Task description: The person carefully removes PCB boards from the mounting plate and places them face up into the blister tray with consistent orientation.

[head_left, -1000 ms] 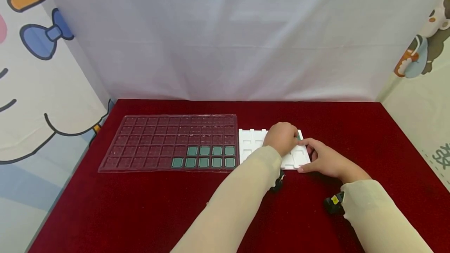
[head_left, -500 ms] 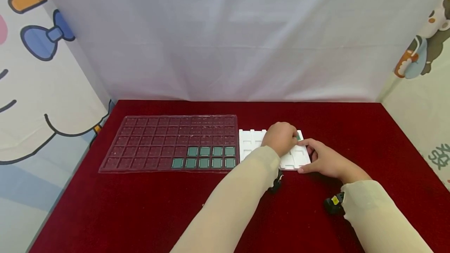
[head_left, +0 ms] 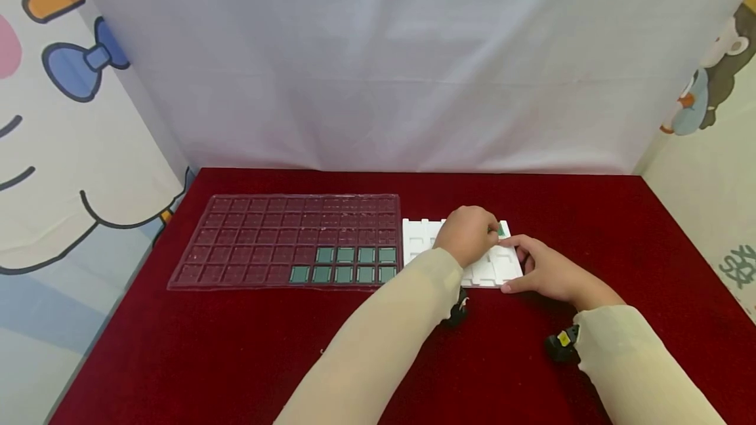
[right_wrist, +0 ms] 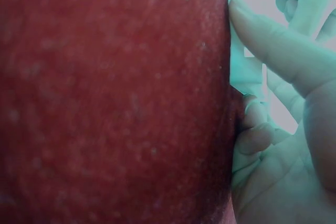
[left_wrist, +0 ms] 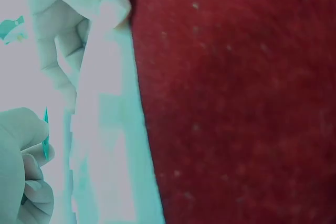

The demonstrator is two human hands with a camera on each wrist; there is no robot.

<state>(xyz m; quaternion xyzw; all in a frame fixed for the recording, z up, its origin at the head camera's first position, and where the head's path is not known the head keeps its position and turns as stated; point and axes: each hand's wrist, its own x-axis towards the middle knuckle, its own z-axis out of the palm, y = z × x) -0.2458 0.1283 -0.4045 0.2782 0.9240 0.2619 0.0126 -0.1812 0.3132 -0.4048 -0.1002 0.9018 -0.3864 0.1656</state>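
Over the middle of a white compartment tray (head_left: 416,231), my left hand (head_left: 466,233) pinches a small thin green chip (left_wrist: 46,135) on edge between thumb and finger; the head view hides that chip. My right hand (head_left: 546,271) grips the tray's right end, thumb at the near corner and fingers along the right side. In the right wrist view the right thumb (right_wrist: 273,45) lies against the tray's edge. Another green chip (head_left: 501,229) sits in the tray's far right corner, partly hidden by the left hand.
Left of the white tray lies a clear plastic tray (head_left: 283,235) with a grid of pockets. Several green square chips (head_left: 342,274) fill pockets at its near right corner. Both trays rest on a dark red cloth (head_left: 236,346). A white curtain (head_left: 378,71) hangs behind.
My left hand has shifted slightly left over the white tray, uncovering more of its right part. The right hand keeps its grip on the tray's end.
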